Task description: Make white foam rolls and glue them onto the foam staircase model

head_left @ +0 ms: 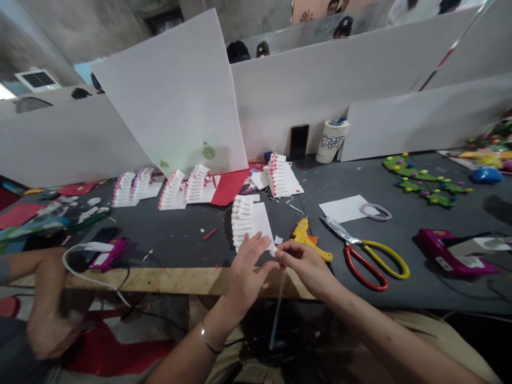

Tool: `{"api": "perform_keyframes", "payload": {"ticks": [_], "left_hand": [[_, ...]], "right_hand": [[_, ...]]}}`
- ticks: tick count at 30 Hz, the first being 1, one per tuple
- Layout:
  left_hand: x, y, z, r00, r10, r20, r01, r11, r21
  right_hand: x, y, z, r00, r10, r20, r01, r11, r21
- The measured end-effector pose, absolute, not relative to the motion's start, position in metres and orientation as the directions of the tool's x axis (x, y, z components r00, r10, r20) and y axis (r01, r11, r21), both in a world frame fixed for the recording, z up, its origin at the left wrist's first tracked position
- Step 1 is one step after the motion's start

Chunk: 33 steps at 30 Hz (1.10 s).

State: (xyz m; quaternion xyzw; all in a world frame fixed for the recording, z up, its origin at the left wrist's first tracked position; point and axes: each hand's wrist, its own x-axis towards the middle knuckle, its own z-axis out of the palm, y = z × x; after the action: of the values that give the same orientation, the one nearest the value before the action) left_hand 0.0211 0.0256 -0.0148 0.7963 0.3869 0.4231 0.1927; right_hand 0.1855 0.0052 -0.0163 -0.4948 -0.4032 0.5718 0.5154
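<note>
My left hand (248, 269) and my right hand (304, 262) meet over the table's front edge. Between their fingertips is a small white piece (273, 249), partly covered by the fingers. A narrow whitish strip (277, 314) hangs below them. My right thumb and forefinger are pinched together; the left fingers are stretched forward, with the thumb close to the strip's top end. Just beyond the left hand lies a white card (263, 220) with a row of white rolled pieces (242, 218). Right of it, a yellow glue gun (310, 240) rests by my right hand.
Scissors (360, 250) with red and yellow handles lie at right, near a white card (342, 208) and tape ring (376, 212). Pink-tipped rows (172, 190), a phone (299, 142) and a cup (333, 141) stand behind. Another person's arm (50, 304) is at left.
</note>
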Motion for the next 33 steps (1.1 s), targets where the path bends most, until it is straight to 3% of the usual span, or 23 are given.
{"api": "perform_keyframes", "payload": {"ticks": [5,12,16,20,26,33], "left_hand": [[0.013,0.020,-0.008,0.153,0.796,0.585,0.530,-0.566,0.631],[0.013,0.023,-0.007,0.425,0.793,0.435,0.619,-0.606,0.499],[0.015,0.020,-0.009,0.343,0.805,0.483,0.700,-0.563,0.439],[0.024,0.014,-0.013,0.286,0.772,0.567,0.575,-0.612,0.543],[0.033,0.018,-0.020,0.154,0.875,0.459,0.360,-0.483,0.798],[0.027,0.030,-0.013,0.322,0.848,0.422,0.250,-0.506,0.826]], "right_hand": [[0.188,0.006,-0.019,0.009,0.984,-0.180,-0.294,-0.170,-0.941],[0.190,0.005,-0.025,0.019,0.986,-0.165,-0.328,-0.150,-0.933],[0.188,0.005,-0.024,0.104,0.977,-0.184,-0.311,-0.143,-0.939],[0.183,0.003,-0.020,0.112,0.981,-0.159,-0.256,-0.126,-0.958],[0.179,0.001,-0.019,0.078,0.989,-0.127,-0.239,-0.105,-0.965],[0.185,0.000,-0.019,0.012,0.993,-0.118,-0.219,-0.113,-0.969]]}}
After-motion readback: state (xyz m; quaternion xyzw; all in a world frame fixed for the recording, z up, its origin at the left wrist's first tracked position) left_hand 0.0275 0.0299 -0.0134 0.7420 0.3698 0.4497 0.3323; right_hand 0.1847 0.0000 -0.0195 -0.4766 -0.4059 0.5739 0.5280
